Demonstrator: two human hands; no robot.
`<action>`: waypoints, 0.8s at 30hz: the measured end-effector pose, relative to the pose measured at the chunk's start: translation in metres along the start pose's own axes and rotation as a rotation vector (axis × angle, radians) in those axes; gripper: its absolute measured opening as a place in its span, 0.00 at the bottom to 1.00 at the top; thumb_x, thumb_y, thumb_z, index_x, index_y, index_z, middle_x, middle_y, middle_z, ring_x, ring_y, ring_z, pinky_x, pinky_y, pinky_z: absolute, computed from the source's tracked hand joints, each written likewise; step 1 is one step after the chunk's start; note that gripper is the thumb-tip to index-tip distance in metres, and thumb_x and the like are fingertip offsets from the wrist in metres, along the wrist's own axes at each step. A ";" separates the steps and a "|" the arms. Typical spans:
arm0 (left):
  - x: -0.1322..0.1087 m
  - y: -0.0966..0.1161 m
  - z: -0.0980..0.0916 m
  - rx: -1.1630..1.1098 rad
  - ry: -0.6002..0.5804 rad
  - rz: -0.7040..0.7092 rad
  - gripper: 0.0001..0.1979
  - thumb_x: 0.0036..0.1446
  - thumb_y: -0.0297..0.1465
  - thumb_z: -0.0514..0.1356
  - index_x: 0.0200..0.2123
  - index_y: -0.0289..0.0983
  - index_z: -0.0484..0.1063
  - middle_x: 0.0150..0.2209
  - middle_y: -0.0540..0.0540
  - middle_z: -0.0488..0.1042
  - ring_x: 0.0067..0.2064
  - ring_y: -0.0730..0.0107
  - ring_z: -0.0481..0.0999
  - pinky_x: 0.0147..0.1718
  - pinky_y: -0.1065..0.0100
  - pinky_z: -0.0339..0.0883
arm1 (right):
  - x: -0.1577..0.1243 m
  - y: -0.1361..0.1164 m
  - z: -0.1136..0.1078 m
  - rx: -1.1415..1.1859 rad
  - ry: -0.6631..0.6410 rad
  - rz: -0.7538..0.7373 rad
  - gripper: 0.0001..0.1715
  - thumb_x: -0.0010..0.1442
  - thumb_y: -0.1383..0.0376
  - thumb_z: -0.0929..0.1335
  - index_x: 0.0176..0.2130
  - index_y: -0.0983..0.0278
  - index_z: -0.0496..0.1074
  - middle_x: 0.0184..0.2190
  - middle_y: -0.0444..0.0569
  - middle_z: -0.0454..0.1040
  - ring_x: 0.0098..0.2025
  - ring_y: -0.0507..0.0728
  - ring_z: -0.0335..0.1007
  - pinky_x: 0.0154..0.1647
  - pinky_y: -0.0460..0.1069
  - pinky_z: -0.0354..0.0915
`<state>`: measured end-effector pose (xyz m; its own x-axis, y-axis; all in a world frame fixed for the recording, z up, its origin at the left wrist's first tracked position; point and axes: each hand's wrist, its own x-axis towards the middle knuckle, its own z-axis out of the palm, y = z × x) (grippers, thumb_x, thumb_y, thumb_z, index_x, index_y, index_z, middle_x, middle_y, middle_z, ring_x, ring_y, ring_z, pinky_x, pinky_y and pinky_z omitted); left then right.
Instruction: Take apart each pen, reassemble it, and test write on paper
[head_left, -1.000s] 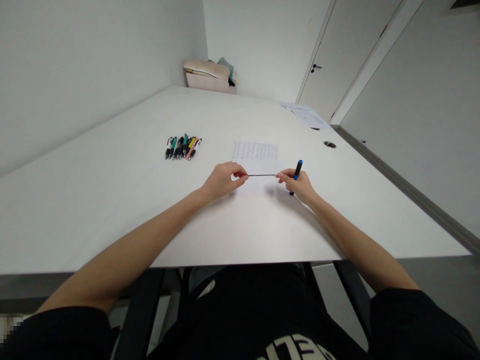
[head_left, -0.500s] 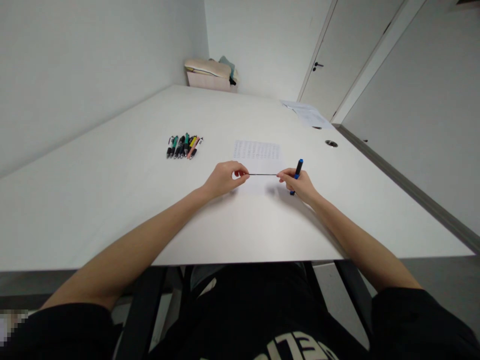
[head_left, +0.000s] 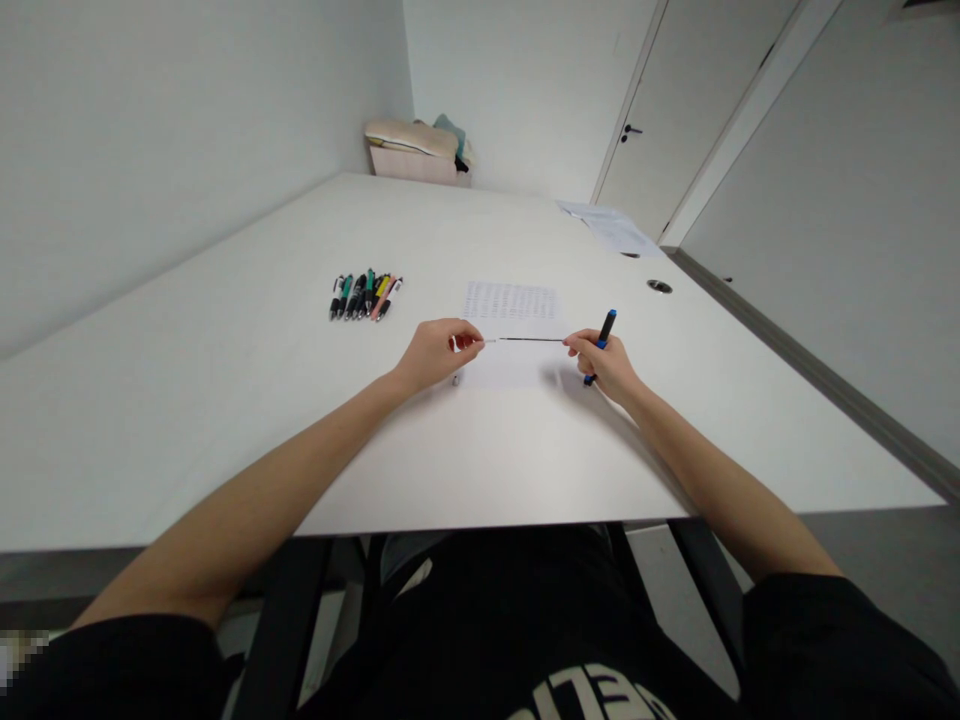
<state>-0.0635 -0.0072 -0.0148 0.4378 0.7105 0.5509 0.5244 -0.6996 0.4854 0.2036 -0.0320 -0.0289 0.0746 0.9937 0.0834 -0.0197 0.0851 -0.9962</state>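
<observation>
My left hand is closed, its thumb and forefinger pinching a small white cap. Between the fingertips of my right hand is one end of a thin dark pen refill. The refill points left, its tip a short gap away from the cap. A blue and black pen barrel is also held in my right hand, slanting up between thumb and fingers. Under both hands lies a sheet of paper with rows of print at its far end. A small pen part lies just below my left hand.
A row of several pens lies on the white table to the left. Loose papers rest at the far right, near a round cable hole. Behind the table stands a box with cloth on it.
My hands have moved apart slightly. The left fingers have come off the refill's end with the white cap, leaving the refill's tip bare in my right hand.
</observation>
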 end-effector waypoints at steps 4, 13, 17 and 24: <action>0.000 -0.001 -0.001 -0.012 -0.039 -0.015 0.07 0.51 0.31 0.58 0.29 0.34 0.73 0.26 0.49 0.74 0.27 0.76 0.70 0.28 0.73 0.62 | 0.002 0.001 -0.004 -0.007 0.021 -0.006 0.07 0.45 0.65 0.70 0.25 0.68 0.71 0.18 0.42 0.66 0.12 0.42 0.47 0.13 0.44 0.41; -0.003 -0.003 -0.001 0.046 -0.503 -0.035 0.06 0.47 0.30 0.59 0.29 0.35 0.74 0.29 0.47 0.75 0.33 0.72 0.71 0.33 0.72 0.62 | 0.005 0.003 -0.006 0.046 0.049 0.022 0.08 0.43 0.64 0.70 0.25 0.67 0.70 0.17 0.40 0.65 0.12 0.41 0.45 0.12 0.43 0.41; -0.002 -0.004 -0.004 0.106 -0.582 -0.013 0.07 0.48 0.31 0.57 0.29 0.35 0.74 0.30 0.48 0.74 0.33 0.72 0.71 0.34 0.72 0.61 | 0.005 0.002 -0.005 0.071 0.045 0.033 0.08 0.43 0.64 0.71 0.24 0.67 0.70 0.16 0.40 0.64 0.12 0.41 0.45 0.12 0.43 0.41; -0.002 -0.010 -0.007 0.157 -0.609 0.032 0.08 0.48 0.31 0.57 0.28 0.35 0.74 0.29 0.47 0.74 0.34 0.70 0.70 0.35 0.71 0.60 | 0.006 0.002 -0.006 0.067 0.049 0.037 0.09 0.42 0.63 0.71 0.25 0.66 0.70 0.16 0.39 0.64 0.12 0.41 0.45 0.12 0.43 0.41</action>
<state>-0.0747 -0.0026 -0.0158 0.7681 0.6380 0.0552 0.5852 -0.7343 0.3440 0.2101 -0.0265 -0.0309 0.1209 0.9917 0.0440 -0.0903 0.0551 -0.9944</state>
